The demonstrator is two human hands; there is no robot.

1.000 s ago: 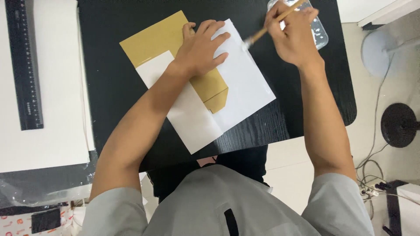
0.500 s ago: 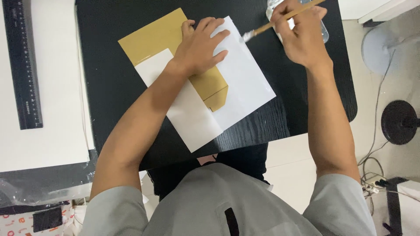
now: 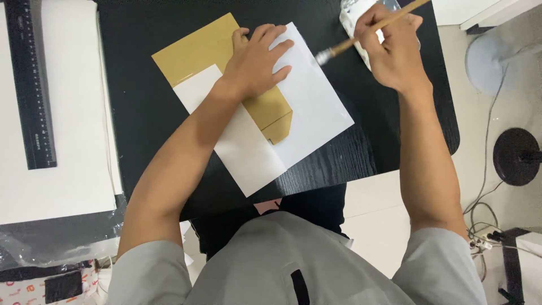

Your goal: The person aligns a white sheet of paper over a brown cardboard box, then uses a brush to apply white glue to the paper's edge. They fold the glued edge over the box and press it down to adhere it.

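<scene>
The left hand (image 3: 255, 65) is lying flat, fingers spread and grasping nothing, pressing down on a gold-brown envelope (image 3: 197, 48) and the white sheet of paper (image 3: 307, 104) beneath it, both lying slanted on the black surface (image 3: 141, 113). The envelope's lower end is poking out below the palm, its pointed flap resting on the white sheet. The right hand (image 3: 392, 48) is gripping a wooden-handled brush (image 3: 367, 31) between its curled fingers, with the bristle tip hanging just past the sheet's upper right edge. Behind that hand a clear container (image 3: 353, 17) is sitting near the surface's far edge. Well to the left, a black ruler (image 3: 31, 85) is lying on a white board (image 3: 73, 124).
</scene>
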